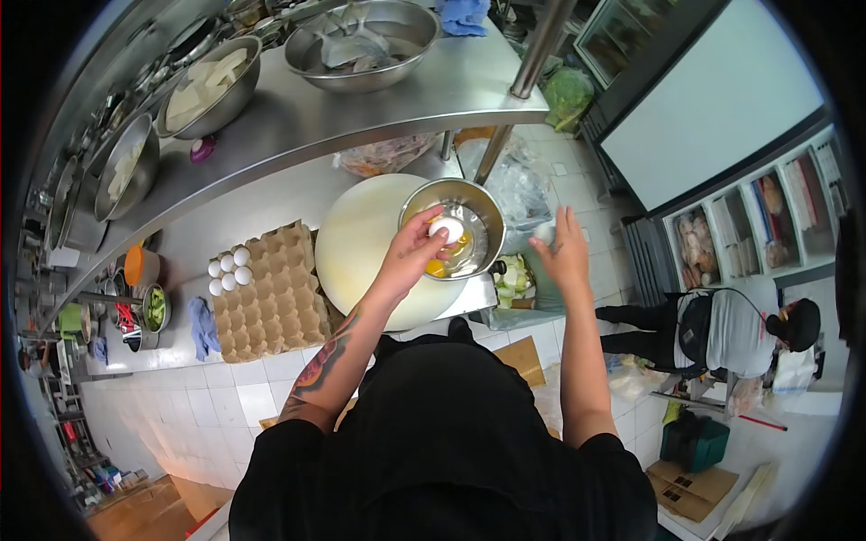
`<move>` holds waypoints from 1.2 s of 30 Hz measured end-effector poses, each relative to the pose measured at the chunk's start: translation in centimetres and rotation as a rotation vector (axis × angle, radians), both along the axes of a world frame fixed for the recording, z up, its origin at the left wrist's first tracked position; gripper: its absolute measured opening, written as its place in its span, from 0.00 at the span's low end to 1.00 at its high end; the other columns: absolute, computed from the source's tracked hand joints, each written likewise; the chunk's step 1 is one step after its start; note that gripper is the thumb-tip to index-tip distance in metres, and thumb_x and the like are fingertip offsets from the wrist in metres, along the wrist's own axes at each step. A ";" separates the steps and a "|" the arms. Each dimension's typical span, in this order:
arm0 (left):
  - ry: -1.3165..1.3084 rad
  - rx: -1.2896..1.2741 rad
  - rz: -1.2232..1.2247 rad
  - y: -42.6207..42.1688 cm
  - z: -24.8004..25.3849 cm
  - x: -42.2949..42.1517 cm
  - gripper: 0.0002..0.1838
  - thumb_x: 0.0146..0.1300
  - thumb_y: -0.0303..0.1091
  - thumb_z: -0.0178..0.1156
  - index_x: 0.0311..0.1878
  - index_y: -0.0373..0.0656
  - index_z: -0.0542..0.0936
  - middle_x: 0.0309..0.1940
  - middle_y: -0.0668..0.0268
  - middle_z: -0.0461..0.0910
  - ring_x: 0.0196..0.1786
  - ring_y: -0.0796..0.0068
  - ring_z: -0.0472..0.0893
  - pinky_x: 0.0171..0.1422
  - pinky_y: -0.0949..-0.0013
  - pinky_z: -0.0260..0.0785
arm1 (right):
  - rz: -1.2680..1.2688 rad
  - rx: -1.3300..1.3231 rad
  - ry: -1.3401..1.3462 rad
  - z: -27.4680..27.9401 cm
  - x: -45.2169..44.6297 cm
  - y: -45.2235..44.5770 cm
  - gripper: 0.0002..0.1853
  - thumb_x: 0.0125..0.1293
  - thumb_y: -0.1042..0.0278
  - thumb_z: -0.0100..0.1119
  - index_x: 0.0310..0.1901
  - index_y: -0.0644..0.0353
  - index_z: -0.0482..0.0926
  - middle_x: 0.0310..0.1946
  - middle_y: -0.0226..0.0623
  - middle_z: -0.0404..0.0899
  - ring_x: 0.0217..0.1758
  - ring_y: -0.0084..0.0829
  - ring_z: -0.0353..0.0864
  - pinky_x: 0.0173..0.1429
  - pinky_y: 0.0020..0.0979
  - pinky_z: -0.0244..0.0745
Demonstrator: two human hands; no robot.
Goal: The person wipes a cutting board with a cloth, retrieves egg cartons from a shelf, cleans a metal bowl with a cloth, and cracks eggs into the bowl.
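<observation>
My left hand [419, 248] is closed round a white egg [445, 230], with the fingertips and thumb on its sides. It is over a steel bowl [493, 212], where yellow yolk and clear egg white [466, 261] show. The bowl rests on the right part of a round, pale cutting board [352, 243]. Off to the right of the bowl, my right hand [566, 252] is in the air, its fingers stretched apart and no held thing visible. A cardboard egg tray [271, 302] lies left of the board, with several white eggs [236, 261] at its left end.
On the steel shelf [298, 126] stand metal bowls, one with white slices [203, 90]. A bin with vegetable scraps [514, 279] is below my right hand. A blue cloth [204, 325] lies left of the tray. Another person [731, 325] stands at right near an open fridge [758, 225].
</observation>
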State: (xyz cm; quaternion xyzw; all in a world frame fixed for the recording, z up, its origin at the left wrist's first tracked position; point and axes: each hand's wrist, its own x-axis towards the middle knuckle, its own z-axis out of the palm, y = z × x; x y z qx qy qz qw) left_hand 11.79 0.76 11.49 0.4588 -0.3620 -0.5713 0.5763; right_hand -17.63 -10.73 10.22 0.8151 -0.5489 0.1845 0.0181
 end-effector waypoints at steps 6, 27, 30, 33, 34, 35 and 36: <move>-0.209 0.026 -0.159 -2.9 0.3 -2.0 0.30 0.80 0.46 0.57 0.76 0.40 0.64 0.42 0.59 0.84 0.40 0.75 0.83 0.46 0.72 0.77 | 0.726 0.556 -0.511 6.2 7.9 2.7 0.34 0.67 0.68 0.70 0.73 0.60 0.69 0.63 0.45 0.78 0.62 0.42 0.81 0.64 0.37 0.77; -0.164 0.046 0.157 7.3 1.9 6.9 0.26 0.85 0.49 0.44 0.70 0.38 0.76 0.34 0.66 0.81 0.34 0.81 0.76 0.46 0.74 0.73 | 0.364 0.515 -0.941 3.3 11.2 -1.3 0.17 0.80 0.60 0.57 0.63 0.56 0.69 0.42 0.35 0.80 0.39 0.31 0.81 0.47 0.31 0.77; -0.179 0.007 0.160 8.2 2.3 7.2 0.26 0.85 0.48 0.44 0.70 0.39 0.76 0.34 0.67 0.81 0.35 0.81 0.76 0.46 0.74 0.73 | 0.374 0.410 -0.686 5.5 11.7 0.0 0.16 0.79 0.59 0.57 0.61 0.56 0.70 0.41 0.44 0.82 0.41 0.43 0.86 0.46 0.38 0.78; -0.189 0.015 0.147 8.6 2.3 7.0 0.25 0.85 0.48 0.44 0.70 0.38 0.76 0.35 0.67 0.81 0.36 0.81 0.76 0.47 0.73 0.73 | 0.392 0.252 -0.382 6.3 12.1 0.7 0.17 0.78 0.56 0.57 0.59 0.56 0.70 0.44 0.52 0.82 0.44 0.54 0.87 0.45 0.45 0.80; -0.181 0.006 0.129 8.7 2.0 6.8 0.25 0.85 0.47 0.44 0.70 0.38 0.75 0.35 0.67 0.81 0.36 0.80 0.76 0.48 0.73 0.74 | 0.389 0.201 -0.296 6.2 12.3 0.9 0.18 0.77 0.54 0.57 0.59 0.55 0.70 0.44 0.52 0.82 0.43 0.55 0.87 0.44 0.47 0.80; -0.174 -0.003 0.111 8.8 1.7 6.7 0.25 0.85 0.47 0.44 0.70 0.38 0.75 0.35 0.67 0.81 0.37 0.80 0.77 0.48 0.73 0.74 | 0.386 0.150 -0.211 6.1 12.5 1.1 0.20 0.76 0.51 0.57 0.59 0.55 0.71 0.44 0.52 0.82 0.42 0.56 0.86 0.43 0.49 0.80; -0.174 0.001 0.112 8.9 1.4 6.4 0.25 0.85 0.47 0.44 0.70 0.38 0.75 0.35 0.67 0.81 0.37 0.80 0.77 0.48 0.73 0.74 | 0.386 0.153 -0.211 6.3 12.6 1.3 0.20 0.76 0.51 0.57 0.59 0.55 0.71 0.44 0.52 0.82 0.42 0.56 0.86 0.43 0.49 0.80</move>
